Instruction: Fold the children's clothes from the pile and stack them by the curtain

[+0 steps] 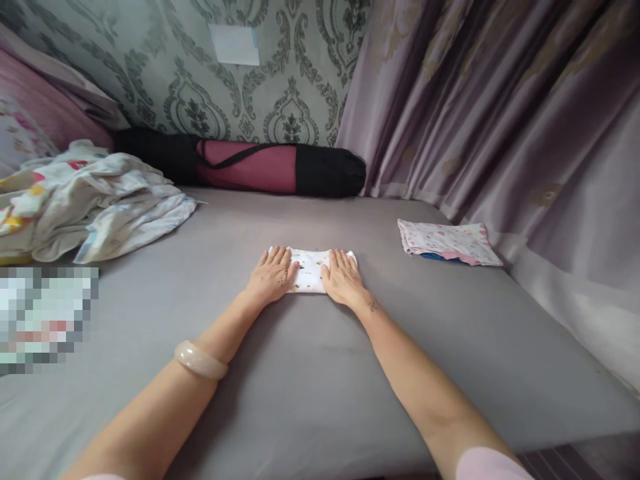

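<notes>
A small folded white cloth with brown and dark printed spots lies flat on the grey sheet. My left hand rests palm down on its left end, fingers stretched out and pointing away from me. On the right end lies my right hand, also flat with its fingers extended. Both hands press on the cloth without gripping it, and they hide its two ends. The printed middle shows between my thumbs.
Crumpled patterned cloths lie at the left. Folded printed fabric sits at the right near the curtain. A long black and maroon bag lies along the wall. Something at the left edge is pixelated.
</notes>
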Motion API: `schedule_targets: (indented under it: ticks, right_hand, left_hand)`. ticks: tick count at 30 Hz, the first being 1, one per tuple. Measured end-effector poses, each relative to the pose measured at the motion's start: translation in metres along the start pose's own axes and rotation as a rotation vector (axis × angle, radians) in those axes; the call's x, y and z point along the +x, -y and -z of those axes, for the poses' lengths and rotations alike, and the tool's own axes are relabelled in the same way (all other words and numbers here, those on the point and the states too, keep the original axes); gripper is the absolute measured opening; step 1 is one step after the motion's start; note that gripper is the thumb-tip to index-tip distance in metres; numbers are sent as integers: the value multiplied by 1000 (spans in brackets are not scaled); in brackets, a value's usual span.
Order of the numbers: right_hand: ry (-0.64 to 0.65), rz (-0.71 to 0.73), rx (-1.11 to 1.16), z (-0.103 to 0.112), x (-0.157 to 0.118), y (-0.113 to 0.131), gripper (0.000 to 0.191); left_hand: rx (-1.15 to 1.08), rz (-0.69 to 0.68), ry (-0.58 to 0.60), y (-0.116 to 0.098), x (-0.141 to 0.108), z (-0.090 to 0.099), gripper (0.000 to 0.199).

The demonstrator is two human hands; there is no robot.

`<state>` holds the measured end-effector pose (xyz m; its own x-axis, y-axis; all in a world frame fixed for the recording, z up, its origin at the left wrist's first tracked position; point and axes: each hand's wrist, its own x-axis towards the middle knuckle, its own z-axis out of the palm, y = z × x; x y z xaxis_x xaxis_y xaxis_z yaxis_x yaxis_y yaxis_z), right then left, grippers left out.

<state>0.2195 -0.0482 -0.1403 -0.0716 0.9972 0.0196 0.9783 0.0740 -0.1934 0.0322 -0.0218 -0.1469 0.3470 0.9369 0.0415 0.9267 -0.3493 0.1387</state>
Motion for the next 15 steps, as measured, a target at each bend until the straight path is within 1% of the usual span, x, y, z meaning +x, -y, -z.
schedule_targets:
  ticks: [1, 2, 5, 6, 9, 10, 12, 15]
  right_hand:
    - [16, -8, 1, 1, 0, -1, 62]
    - [11, -17, -2, 2, 1, -2, 63]
    - [-23, -78, -22, 6, 3, -7, 64]
    - [-12, -104, -24, 7, 3, -9, 65]
    - [59, -140, -14, 9, 5, -15, 64]
    - [60, -138, -12, 9, 6, -16, 64]
    - [24, -126, -9, 10, 8, -19, 59]
    - [-26, -94, -8, 13, 11, -25, 48]
  left_hand:
    - [-4, 10, 15, 1, 1, 0, 62]
    - [-7, 27, 2, 2, 1, 0, 63]
    - [-15, 95, -75, 7, 4, 2, 65]
    - [-21, 108, -69, 9, 5, 2, 64]
    - [-54, 107, 25, 15, 8, 2, 62]
    - [-67, 109, 39, 17, 9, 2, 60]
    - [-89, 117, 9, 21, 10, 3, 55]
    - [-112, 103, -60, 27, 11, 5, 46]
